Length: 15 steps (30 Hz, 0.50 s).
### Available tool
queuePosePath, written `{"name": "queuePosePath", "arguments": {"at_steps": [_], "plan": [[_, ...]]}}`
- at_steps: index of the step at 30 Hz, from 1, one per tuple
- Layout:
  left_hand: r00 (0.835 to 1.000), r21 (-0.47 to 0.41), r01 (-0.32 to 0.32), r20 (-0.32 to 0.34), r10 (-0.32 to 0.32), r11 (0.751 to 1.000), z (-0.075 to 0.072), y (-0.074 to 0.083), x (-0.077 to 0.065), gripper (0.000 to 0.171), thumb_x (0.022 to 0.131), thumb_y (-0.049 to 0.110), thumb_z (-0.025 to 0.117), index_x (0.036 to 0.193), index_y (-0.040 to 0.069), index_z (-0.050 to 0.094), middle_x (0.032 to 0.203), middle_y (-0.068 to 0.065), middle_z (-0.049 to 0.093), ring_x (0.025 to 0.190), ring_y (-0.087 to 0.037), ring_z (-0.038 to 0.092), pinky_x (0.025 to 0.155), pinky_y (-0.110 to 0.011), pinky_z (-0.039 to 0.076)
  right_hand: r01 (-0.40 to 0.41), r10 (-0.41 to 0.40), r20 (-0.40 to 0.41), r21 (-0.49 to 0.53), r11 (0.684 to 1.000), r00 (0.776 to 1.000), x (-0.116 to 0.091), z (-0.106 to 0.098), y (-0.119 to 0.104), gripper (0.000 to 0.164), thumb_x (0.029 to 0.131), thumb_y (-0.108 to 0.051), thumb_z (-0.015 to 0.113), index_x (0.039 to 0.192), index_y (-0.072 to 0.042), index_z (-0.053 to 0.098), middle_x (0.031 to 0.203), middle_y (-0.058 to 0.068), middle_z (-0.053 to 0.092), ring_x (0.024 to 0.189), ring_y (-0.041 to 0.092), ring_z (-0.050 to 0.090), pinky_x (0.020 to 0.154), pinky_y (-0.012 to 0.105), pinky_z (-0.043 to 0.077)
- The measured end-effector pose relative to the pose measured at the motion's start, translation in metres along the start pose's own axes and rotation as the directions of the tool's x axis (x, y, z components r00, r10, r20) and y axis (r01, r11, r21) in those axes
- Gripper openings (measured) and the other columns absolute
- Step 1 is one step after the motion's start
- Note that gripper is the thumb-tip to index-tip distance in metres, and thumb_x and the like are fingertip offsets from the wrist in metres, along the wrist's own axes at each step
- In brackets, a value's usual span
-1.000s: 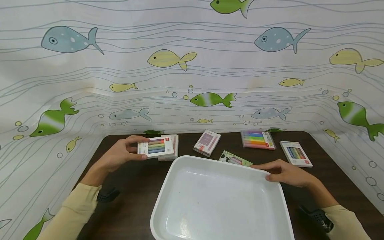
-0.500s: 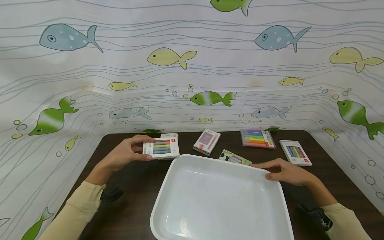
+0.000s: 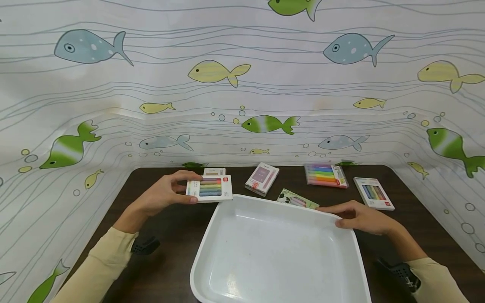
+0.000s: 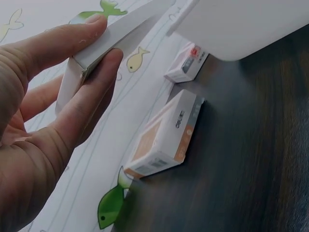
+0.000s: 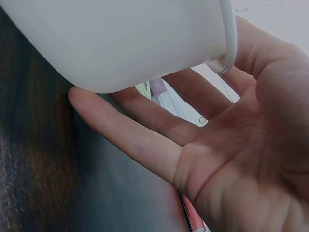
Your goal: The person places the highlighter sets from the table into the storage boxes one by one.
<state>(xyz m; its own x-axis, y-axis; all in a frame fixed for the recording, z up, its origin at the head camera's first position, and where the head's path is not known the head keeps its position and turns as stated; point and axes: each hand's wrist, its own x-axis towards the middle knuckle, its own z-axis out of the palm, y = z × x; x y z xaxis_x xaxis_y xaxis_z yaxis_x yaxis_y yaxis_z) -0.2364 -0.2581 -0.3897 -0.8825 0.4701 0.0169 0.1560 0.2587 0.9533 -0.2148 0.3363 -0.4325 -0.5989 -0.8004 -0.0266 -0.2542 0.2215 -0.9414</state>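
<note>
My left hand (image 3: 162, 194) pinches a white crayon box (image 3: 213, 188) by its left end, thumb on one face and fingers on the other. Coloured sticks show through the box's window. It is held up over the back left corner of a large white tray (image 3: 202, 248). Seen from the left wrist, the crayon box (image 4: 125, 34) is edge-on between thumb and fingers. My right hand (image 3: 365, 218) grips the tray's back right corner, thumb over the rim. In the right wrist view, the fingers of that hand (image 5: 217, 140) lie along the outside of the tray wall (image 5: 130, 43).
Behind the held box, another white box (image 3: 215, 171) is partly hidden. A pale purple box (image 3: 262, 179), a pack of rainbow-coloured sticks (image 3: 325, 175) and a second crayon box (image 3: 374, 193) lie along the dark table's back. A green card-like pack (image 3: 297, 199) sits against the tray's back edge.
My left hand has carried the crayon box to the right, from in front of the white box behind it to the tray's back left corner. My right hand and the tray stay put.
</note>
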Motion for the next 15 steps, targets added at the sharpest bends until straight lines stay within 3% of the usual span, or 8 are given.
{"name": "queuePosePath", "arguments": {"at_steps": [10,15], "plan": [[0.998,-0.007,-0.006,0.062,0.007,1.000,0.013,0.011,-0.001,0.061,0.081,0.009,0.089,0.136,0.008,0.064,0.148,-0.012,0.037,0.105,-0.038,0.065,0.083,-0.043,0.057,-0.002,0.002,0.000,-0.038,0.999,1.000,-0.002,0.000,0.000,0.050,0.102,0.007,0.052,0.150,-0.004,0.050,0.146,0.015,0.054,0.124,0.032,0.059,0.093,0.043,0.054],[0.994,-0.004,-0.001,0.108,0.001,1.000,0.020,0.016,-0.001,0.060,0.081,0.009,0.088,0.137,0.009,0.065,0.152,-0.012,0.036,0.110,-0.039,0.063,0.085,-0.043,0.057,0.036,-0.036,0.012,-0.056,0.998,0.999,-0.001,-0.002,0.001,0.050,0.102,0.007,0.052,0.151,-0.003,0.049,0.146,0.017,0.054,0.125,0.031,0.059,0.092,0.042,0.054]]}}
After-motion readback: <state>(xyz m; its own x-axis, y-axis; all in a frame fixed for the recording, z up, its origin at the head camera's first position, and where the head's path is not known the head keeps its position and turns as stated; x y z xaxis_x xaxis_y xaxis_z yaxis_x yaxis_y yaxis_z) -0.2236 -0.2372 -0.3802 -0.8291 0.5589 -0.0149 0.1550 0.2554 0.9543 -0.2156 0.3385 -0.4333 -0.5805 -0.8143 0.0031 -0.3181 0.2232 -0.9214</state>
